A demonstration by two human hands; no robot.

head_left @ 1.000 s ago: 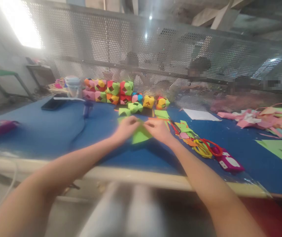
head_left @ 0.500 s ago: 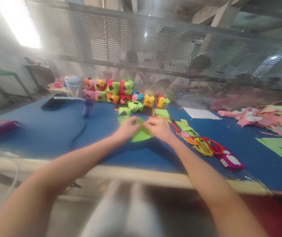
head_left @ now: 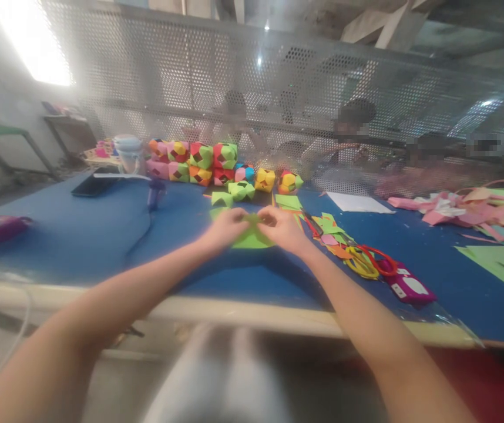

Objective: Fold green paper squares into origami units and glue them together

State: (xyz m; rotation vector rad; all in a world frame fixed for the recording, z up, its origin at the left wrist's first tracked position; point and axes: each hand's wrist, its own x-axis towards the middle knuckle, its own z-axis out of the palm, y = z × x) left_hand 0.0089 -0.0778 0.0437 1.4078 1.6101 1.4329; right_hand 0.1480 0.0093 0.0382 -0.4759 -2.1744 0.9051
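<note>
A sheet of light green paper (head_left: 252, 237) is held between my two hands above the blue table. My left hand (head_left: 229, 228) pinches its left upper part, and my right hand (head_left: 281, 226) pinches the upper right, the fingertips of both close together. Just behind them lie folded green paper pieces (head_left: 241, 190). Beyond stands a stacked row of folded paper balls (head_left: 201, 154) in red, green, yellow, pink and orange. Right of my right hand are small paper scraps (head_left: 331, 228) and scissors with red handles (head_left: 382, 258).
Yellow-handled scissors (head_left: 362, 262) and a purple power strip (head_left: 408, 285) lie at right. Further right are pink paper strips (head_left: 476, 211) and green sheets (head_left: 501, 267). A phone (head_left: 94, 184), a glue gun (head_left: 155, 192) and a white cup (head_left: 129, 151) stand left. Behind is a perforated metal screen (head_left: 278, 88).
The green paper's lower edge has lifted slightly and looks flatter across. Both hands keep their pinch at nearly the same spot.
</note>
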